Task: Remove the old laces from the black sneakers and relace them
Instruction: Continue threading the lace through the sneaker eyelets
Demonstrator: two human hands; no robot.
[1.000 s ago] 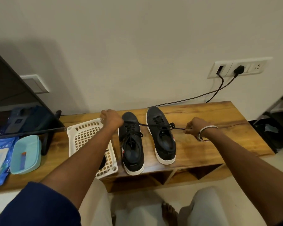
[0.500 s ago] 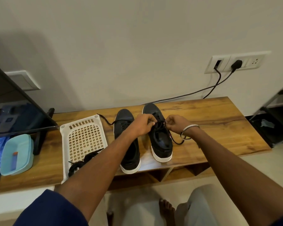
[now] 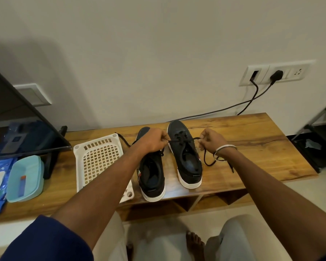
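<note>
Two hands (image 3: 152, 141) (image 3: 213, 140), fingers pinching black lace (image 3: 181, 141) ends either side of right sneaker (image 3: 186, 157), drawn apart to tighten lacing.

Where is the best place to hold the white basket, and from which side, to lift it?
Probably the basket's far rim, near its upper-right corner, coming from above. The rim is a flat, solid band and stands bare there, while the near right part is hidden under the left forearm. The lattice floor gives fingers little to grip. A lace lies just beside that corner, so avoid catching it.
</note>
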